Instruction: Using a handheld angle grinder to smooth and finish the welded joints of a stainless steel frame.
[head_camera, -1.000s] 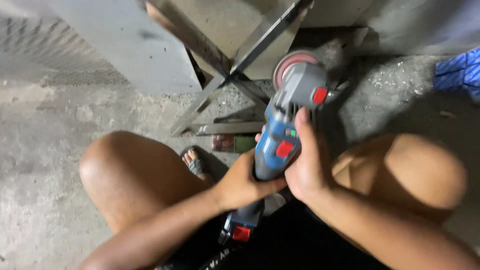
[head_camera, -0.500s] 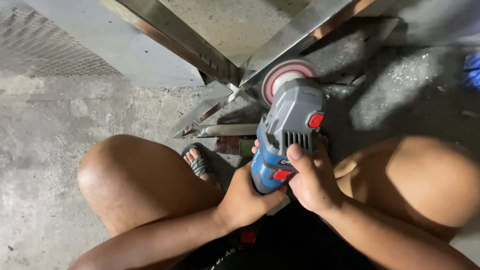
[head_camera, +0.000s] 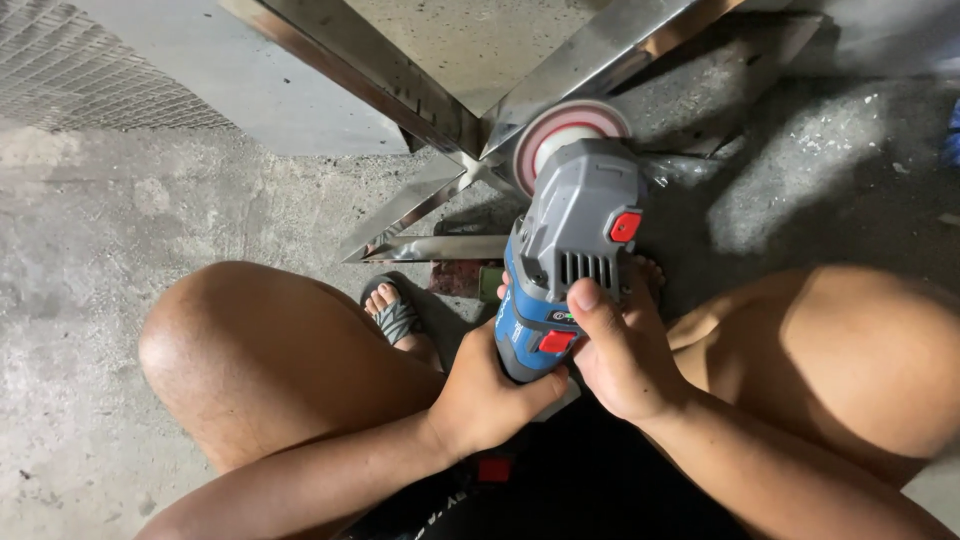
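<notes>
I hold a blue and grey angle grinder (head_camera: 565, 265) with both hands between my bare knees. My left hand (head_camera: 490, 385) wraps the lower blue body from the left. My right hand (head_camera: 615, 350) grips the body from the right, thumb up on the grey head. The grinder's red and white disc (head_camera: 560, 135) sits at the junction of two shiny steel bars (head_camera: 400, 85) that cross in an X shape.
My left knee (head_camera: 270, 350) and right knee (head_camera: 850, 350) flank the tool. A sandalled foot (head_camera: 395, 315) rests on the rough concrete floor (head_camera: 90, 280). A flat metal strip (head_camera: 440, 248) lies near it. A grey panel with mesh (head_camera: 90, 60) stands at top left.
The view has closed in on the grinder. The disc has moved left and down against the crossing of the steel bars. Both hands keep their grip.
</notes>
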